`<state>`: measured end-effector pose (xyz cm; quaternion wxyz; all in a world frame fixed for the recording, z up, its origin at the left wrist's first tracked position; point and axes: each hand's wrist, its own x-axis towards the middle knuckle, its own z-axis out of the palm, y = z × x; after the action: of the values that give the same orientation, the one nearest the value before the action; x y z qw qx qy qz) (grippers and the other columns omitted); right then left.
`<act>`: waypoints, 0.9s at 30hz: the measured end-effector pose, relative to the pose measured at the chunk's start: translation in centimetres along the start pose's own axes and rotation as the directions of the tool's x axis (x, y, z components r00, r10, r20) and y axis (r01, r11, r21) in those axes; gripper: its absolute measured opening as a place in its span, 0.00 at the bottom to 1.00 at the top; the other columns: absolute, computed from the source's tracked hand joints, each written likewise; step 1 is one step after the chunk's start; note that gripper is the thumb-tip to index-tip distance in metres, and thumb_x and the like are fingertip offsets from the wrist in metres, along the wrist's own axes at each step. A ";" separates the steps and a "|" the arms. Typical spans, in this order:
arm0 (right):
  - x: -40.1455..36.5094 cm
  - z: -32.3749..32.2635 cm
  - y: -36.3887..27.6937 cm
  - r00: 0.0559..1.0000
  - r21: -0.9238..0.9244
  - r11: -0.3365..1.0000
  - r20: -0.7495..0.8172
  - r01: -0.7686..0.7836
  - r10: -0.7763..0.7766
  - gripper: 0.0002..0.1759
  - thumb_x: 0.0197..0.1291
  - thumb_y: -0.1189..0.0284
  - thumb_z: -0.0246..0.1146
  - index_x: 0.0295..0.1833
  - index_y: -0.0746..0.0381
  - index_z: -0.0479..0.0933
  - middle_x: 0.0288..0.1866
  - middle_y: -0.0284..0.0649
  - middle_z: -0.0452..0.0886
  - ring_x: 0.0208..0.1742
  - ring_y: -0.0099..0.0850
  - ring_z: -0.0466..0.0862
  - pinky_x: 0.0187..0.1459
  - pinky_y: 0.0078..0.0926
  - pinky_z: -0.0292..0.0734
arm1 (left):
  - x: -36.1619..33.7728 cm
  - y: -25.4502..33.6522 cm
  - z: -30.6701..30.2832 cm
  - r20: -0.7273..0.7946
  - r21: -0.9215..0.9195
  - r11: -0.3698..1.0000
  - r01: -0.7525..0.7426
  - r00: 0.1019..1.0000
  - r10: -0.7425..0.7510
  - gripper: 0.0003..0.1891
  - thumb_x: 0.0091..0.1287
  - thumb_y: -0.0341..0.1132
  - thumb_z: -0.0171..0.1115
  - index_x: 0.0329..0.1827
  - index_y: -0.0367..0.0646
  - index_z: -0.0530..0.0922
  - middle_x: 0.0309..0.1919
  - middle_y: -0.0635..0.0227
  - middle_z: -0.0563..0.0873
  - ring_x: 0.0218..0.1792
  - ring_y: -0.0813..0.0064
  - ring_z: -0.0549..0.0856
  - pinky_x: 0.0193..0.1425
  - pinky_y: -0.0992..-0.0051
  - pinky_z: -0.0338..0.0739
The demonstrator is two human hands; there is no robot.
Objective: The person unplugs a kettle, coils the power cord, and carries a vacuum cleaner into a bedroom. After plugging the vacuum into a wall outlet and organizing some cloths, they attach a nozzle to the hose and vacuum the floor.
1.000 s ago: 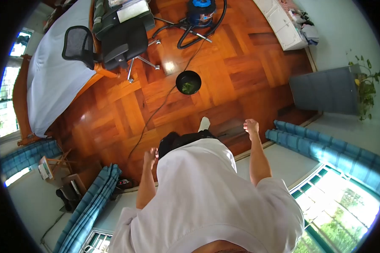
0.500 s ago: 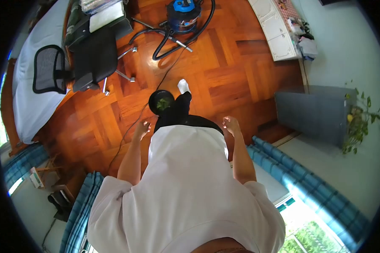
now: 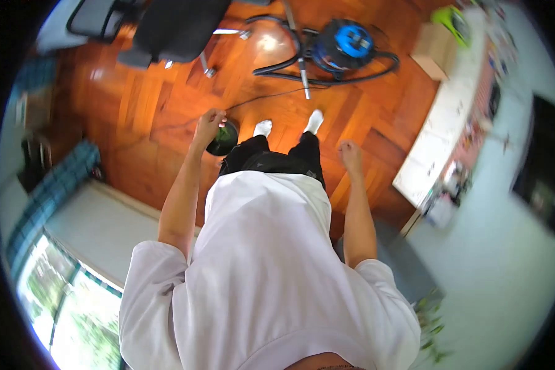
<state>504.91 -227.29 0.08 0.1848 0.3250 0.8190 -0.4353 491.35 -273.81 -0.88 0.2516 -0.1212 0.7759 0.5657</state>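
Note:
I stand on a parquet floor in a white shirt, dark shorts and white socks. My left hand [image 3: 209, 122] hangs with its fingers curled, just above a black bowl [image 3: 224, 142] of green leaves that sits on the floor by my left foot. The hand covers part of the bowl's rim in this view, and nothing shows in its grip. My right hand [image 3: 350, 152] hangs at my right side as a loose fist, holding nothing.
A blue vacuum cleaner [image 3: 346, 42] with its hose and wand [image 3: 302, 68] lies ahead. Its cable [image 3: 259, 97] runs across the floor. A black office chair [image 3: 169, 28] stands far left, a cardboard box [image 3: 433, 42] far right. A white cabinet [image 3: 441, 139] lines the right wall.
I have turned and stepped forward, so the bowl now lies beside my left foot under my left hand. The vacuum has shifted to the right of the view, and both feet show.

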 end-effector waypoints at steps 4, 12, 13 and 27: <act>10.6 -0.3 -3.9 0.963 -0.072 0.989 0.247 0.128 -0.106 0.16 0.73 0.63 0.58 0.49 0.66 0.81 0.37 0.41 0.86 0.37 0.28 0.85 0.42 0.28 0.79 | -2.9 -8.4 1.8 -0.322 -0.147 0.914 0.377 0.856 -0.405 0.15 0.72 0.41 0.61 0.43 0.36 0.83 0.26 0.65 0.86 0.27 0.77 0.84 0.32 0.74 0.80; 14.4 0.5 5.7 0.909 -0.281 0.957 0.412 0.067 0.057 0.12 0.72 0.67 0.58 0.49 0.63 0.82 0.43 0.47 0.87 0.44 0.39 0.88 0.47 0.35 0.80 | -2.0 -44.4 18.4 0.150 -0.768 0.347 0.539 0.678 -0.720 0.37 0.71 0.59 0.62 0.73 0.40 0.67 0.45 0.64 0.89 0.54 0.55 0.84 0.64 0.39 0.70; 14.2 -1.0 9.9 0.916 -0.360 0.932 0.386 0.043 0.106 0.11 0.71 0.67 0.58 0.49 0.62 0.82 0.43 0.48 0.87 0.45 0.42 0.87 0.47 0.36 0.80 | 2.8 -41.2 19.1 0.190 -0.973 -0.116 0.200 0.403 -0.895 0.36 0.71 0.67 0.53 0.68 0.46 0.72 0.63 0.55 0.79 0.61 0.53 0.79 0.72 0.58 0.72; 2.6 -10.0 28.5 0.879 -0.581 0.783 0.229 -0.221 0.417 0.16 0.69 0.62 0.54 0.42 0.62 0.80 0.39 0.50 0.84 0.44 0.49 0.85 0.46 0.44 0.77 | 10.9 -56.5 16.3 0.246 -0.681 -0.638 -0.359 0.709 -0.661 0.20 0.77 0.26 0.47 0.68 0.28 0.71 0.64 0.48 0.80 0.64 0.55 0.81 0.64 0.62 0.84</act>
<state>522.59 -206.33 -12.77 0.4811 0.3142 0.7938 -0.1992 513.03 -276.16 -56.58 -0.1163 -0.6123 -0.2095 0.7534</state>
